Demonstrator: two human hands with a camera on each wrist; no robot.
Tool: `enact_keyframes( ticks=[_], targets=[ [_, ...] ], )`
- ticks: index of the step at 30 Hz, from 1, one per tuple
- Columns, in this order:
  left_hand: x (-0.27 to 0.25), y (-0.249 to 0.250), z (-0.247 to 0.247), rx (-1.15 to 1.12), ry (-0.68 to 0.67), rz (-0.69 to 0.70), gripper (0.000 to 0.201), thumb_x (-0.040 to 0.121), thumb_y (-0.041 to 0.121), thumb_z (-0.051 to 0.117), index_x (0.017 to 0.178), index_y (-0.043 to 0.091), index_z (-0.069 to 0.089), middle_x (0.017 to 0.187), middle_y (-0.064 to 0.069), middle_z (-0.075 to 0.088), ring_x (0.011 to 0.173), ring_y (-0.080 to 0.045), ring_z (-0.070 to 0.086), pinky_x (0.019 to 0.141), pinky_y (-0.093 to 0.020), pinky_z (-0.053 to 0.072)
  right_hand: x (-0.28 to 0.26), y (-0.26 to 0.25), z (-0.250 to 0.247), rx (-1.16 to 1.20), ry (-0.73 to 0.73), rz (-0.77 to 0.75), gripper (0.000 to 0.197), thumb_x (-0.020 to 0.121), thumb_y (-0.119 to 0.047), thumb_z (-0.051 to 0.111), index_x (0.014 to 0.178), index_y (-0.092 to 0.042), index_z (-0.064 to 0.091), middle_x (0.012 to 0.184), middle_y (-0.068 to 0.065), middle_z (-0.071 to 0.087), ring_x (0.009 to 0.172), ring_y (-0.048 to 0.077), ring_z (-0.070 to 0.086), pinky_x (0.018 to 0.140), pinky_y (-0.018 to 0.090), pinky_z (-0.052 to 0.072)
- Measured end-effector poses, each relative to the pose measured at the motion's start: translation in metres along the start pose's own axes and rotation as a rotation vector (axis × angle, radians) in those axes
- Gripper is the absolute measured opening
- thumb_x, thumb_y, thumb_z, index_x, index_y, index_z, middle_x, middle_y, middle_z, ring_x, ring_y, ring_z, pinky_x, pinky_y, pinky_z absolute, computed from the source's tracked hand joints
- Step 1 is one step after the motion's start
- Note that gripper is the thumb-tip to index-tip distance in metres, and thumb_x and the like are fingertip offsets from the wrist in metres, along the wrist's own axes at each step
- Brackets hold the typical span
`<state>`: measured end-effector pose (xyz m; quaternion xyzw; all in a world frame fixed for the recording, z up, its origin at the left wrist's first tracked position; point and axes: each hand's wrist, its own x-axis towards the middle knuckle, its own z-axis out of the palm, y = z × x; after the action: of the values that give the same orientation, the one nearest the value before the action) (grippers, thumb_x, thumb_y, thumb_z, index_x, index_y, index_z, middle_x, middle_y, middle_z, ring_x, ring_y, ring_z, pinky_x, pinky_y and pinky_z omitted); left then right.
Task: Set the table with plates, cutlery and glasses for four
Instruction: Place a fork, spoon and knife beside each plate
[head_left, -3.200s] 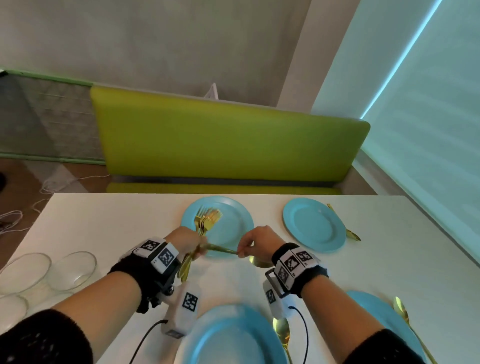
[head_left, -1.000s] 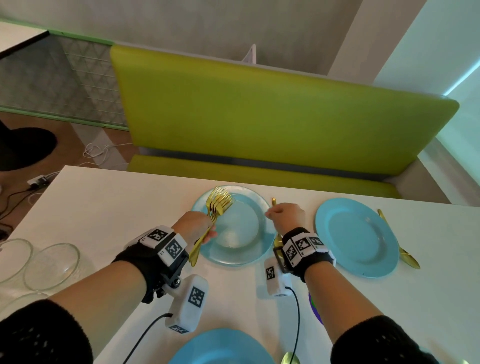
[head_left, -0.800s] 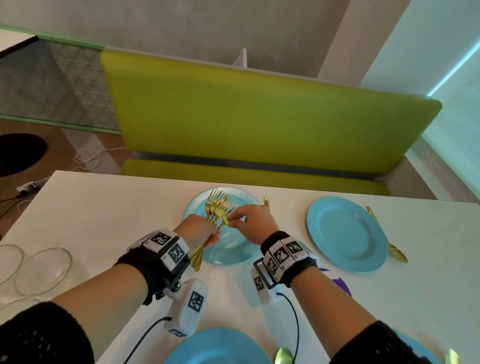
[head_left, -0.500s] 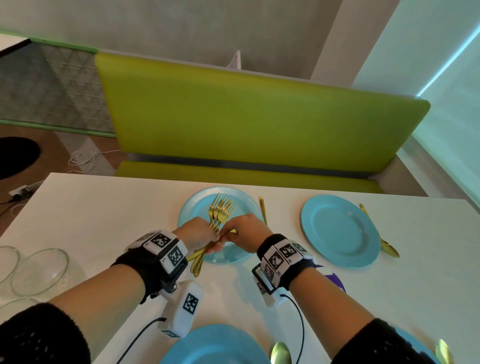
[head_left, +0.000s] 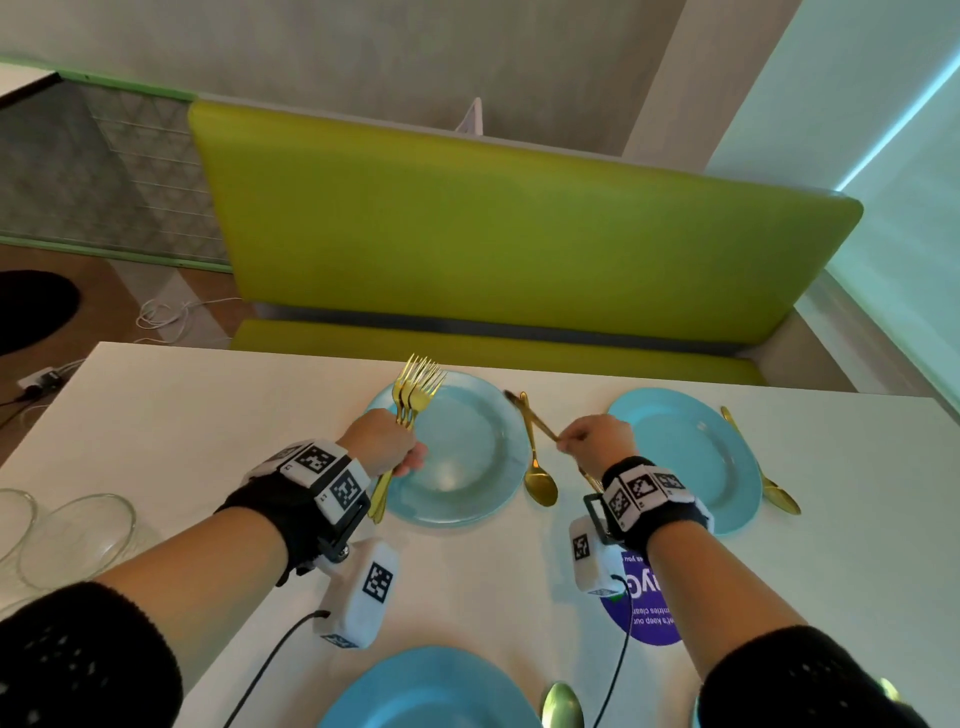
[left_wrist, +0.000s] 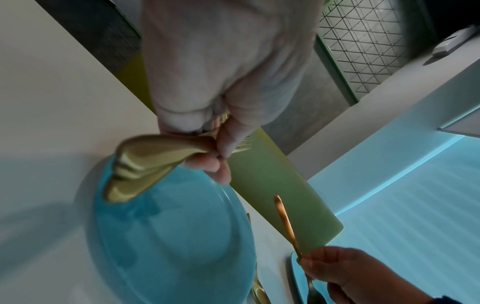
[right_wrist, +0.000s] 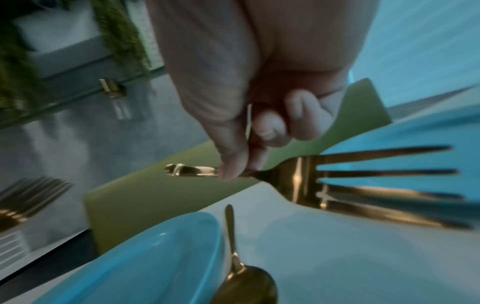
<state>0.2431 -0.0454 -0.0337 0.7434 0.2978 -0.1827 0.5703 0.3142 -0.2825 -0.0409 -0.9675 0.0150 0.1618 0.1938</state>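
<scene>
Since half a second ago the right hand (head_left: 597, 436) has drawn away from the left hand (head_left: 382, 441) and now pinches a single gold fork (right_wrist: 298, 179) between thumb and curled fingers, raised between the two far blue plates, while the left hand's fingers stay wrapped round the bundle of gold forks (head_left: 415, 387) over the far-left plate (head_left: 467, 483). On the white table (head_left: 208, 415), left to right, stand clear glass bowls (head_left: 78, 535), that plate, a gold spoon (head_left: 537, 467) just beside it, and the far-right plate (head_left: 691, 452) with another spoon (head_left: 769, 480) alongside. A green bench (head_left: 493, 234) backs the table's far edge.

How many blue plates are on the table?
4. Two far plates: one by the left hand at, one right at. One near at. A fourth's edge peeks beside the right arm.
</scene>
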Motion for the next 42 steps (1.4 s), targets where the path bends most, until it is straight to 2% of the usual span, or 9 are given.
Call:
enact_keyframes(
  ticks=[3,9,13,15,20,24,27,30,42],
  targets=[
    [0.001,-0.001,0.001,-0.010,-0.002,-0.007,0.032,0.093,-0.004,0.040,0.063,0.001,0.051,0.051,-0.006,0.060,0.053,-0.016,0.050,0.049,-0.021,0.037,0.012,0.011,0.005,-0.148,-0.029,0.187,0.023,0.090,-0.024,0.053,0.098,-0.010,0.070,0.096,0.005,0.068,0.090,0.019,0.064,0.085,0.026,0.052],
    [0.006,-0.007,0.006,-0.034,-0.001,0.007,0.028,0.095,-0.002,0.039,0.070,0.003,0.049,0.070,-0.010,0.060,0.062,-0.017,0.054,0.052,-0.022,0.039,0.032,0.024,0.022,-0.238,-0.104,0.388,0.023,0.093,-0.035,0.051,0.091,-0.011,0.054,0.089,0.004,0.052,0.096,0.020,0.060,0.076,0.025,0.045],
    [0.010,-0.006,0.005,-0.062,0.015,0.005,0.025,0.096,0.000,0.039,0.073,0.006,0.046,0.071,-0.007,0.059,0.061,-0.014,0.056,0.048,-0.019,0.040,0.043,0.036,0.034,-0.117,-0.047,0.437,0.019,0.089,-0.025,0.059,0.083,-0.008,0.053,0.080,0.007,0.053,0.076,0.021,0.050,0.043,0.023,0.027],
    [0.012,-0.006,0.004,-0.072,0.025,0.006,0.025,0.096,0.000,0.039,0.073,0.007,0.046,0.072,-0.007,0.060,0.063,-0.015,0.056,0.050,-0.020,0.041,0.045,0.037,0.036,-0.101,-0.012,0.443,0.014,0.089,-0.020,0.057,0.084,-0.007,0.056,0.072,0.007,0.050,0.073,0.022,0.050,0.040,0.023,0.023],
    [0.018,-0.006,0.006,-0.090,0.043,0.009,0.020,0.096,0.000,0.040,0.078,0.007,0.047,0.073,-0.006,0.061,0.064,-0.017,0.058,0.054,-0.023,0.042,0.048,0.041,0.041,-0.006,0.082,0.455,0.028,0.087,-0.015,0.056,0.061,-0.008,0.048,0.067,0.006,0.054,0.064,0.022,0.053,0.054,0.025,0.041],
    [0.019,-0.008,0.009,-0.099,0.050,0.012,0.019,0.096,0.001,0.041,0.080,0.009,0.046,0.074,-0.005,0.061,0.064,-0.015,0.058,0.054,-0.022,0.043,0.047,0.043,0.040,0.127,0.170,0.495,0.027,0.080,-0.016,0.063,0.059,-0.010,0.046,0.078,0.012,0.060,0.071,0.030,0.059,0.061,0.029,0.048],
    [0.020,-0.008,0.011,-0.100,0.052,0.015,0.019,0.096,0.001,0.041,0.080,0.010,0.046,0.075,-0.005,0.062,0.064,-0.015,0.059,0.054,-0.022,0.043,0.044,0.042,0.037,0.183,0.194,0.518,0.013,0.079,-0.017,0.063,0.079,-0.005,0.057,0.082,0.013,0.061,0.079,0.032,0.065,0.070,0.034,0.054],
    [0.020,-0.009,0.012,-0.106,0.056,0.015,0.020,0.096,0.001,0.041,0.079,0.011,0.046,0.075,-0.005,0.062,0.065,-0.015,0.059,0.055,-0.022,0.043,0.043,0.044,0.036,0.198,0.205,0.528,0.026,0.079,-0.021,0.064,0.100,-0.005,0.058,0.094,0.016,0.066,0.087,0.034,0.066,0.073,0.036,0.055],
    [0.015,-0.011,0.013,-0.105,0.057,0.003,0.018,0.096,0.001,0.042,0.081,0.011,0.047,0.077,-0.005,0.062,0.066,-0.014,0.059,0.055,-0.021,0.043,0.043,0.057,0.034,0.250,0.214,0.547,0.045,0.081,-0.034,0.068,0.110,-0.002,0.056,0.108,0.019,0.064,0.097,0.036,0.064,0.078,0.038,0.052]
  ],
)
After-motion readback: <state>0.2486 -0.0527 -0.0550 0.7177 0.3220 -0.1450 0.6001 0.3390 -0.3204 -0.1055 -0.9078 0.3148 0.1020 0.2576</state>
